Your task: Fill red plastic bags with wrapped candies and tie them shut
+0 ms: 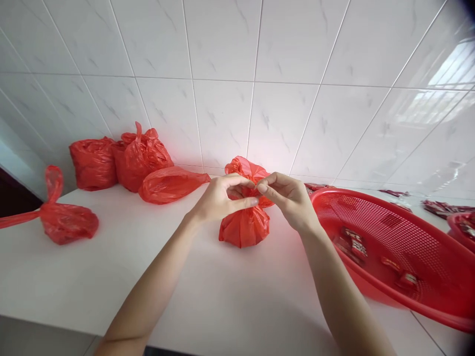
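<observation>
A filled red plastic bag [245,228] stands on the white table in the middle, its neck gathered and its loose top spread behind my fingers. My left hand [226,197] comes from the left, thumb and fingers closed at the bag's neck. From the right, my right hand [285,198] pinches at the same spot, its fingertips nearly meeting those of the left. Both hands are just above the bag's rounded body. The small part between the fingertips is partly hidden.
Two full red bags [92,163] [139,158] and a flatter one [170,185] lie against the tiled wall at left. A knotted red bag [69,222] is at far left. A large red basket [374,195] with small packets [358,247] stands at right.
</observation>
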